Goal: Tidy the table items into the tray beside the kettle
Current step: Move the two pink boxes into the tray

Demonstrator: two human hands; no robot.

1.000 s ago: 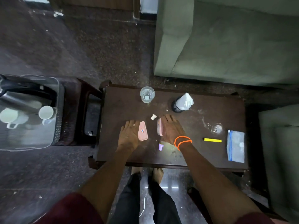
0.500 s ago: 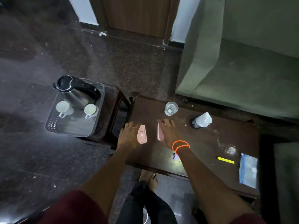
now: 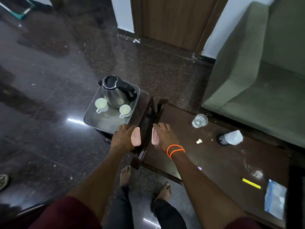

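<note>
My left hand (image 3: 123, 138) holds a flat pink piece (image 3: 136, 136) with a small label, just past the near right corner of the grey tray (image 3: 105, 120). My right hand (image 3: 165, 138), orange cords at the wrist, grips a second pink piece (image 3: 154, 138) over the left end of the dark wooden table (image 3: 214, 156). On the tray stand a steel kettle (image 3: 115, 93) and two white cups (image 3: 101, 104). Left on the table are a glass (image 3: 199, 121), a small white cap (image 3: 199, 141), a yellow stick (image 3: 251, 183), a zip bag (image 3: 274, 198) and a small purple item (image 3: 199, 168).
The tray rests on a low stand (image 3: 145, 113) to the left of the table. A dark holder with a white tissue (image 3: 230, 138) sits toward the table's far side. A green sofa (image 3: 257, 76) fills the right, a wooden door (image 3: 171, 20) is behind. My feet (image 3: 125, 175) are below.
Both hands have carried the pink pieces leftward, off the middle of the table toward the tray. The view has swung left, so the kettle tray now sits near the centre.
</note>
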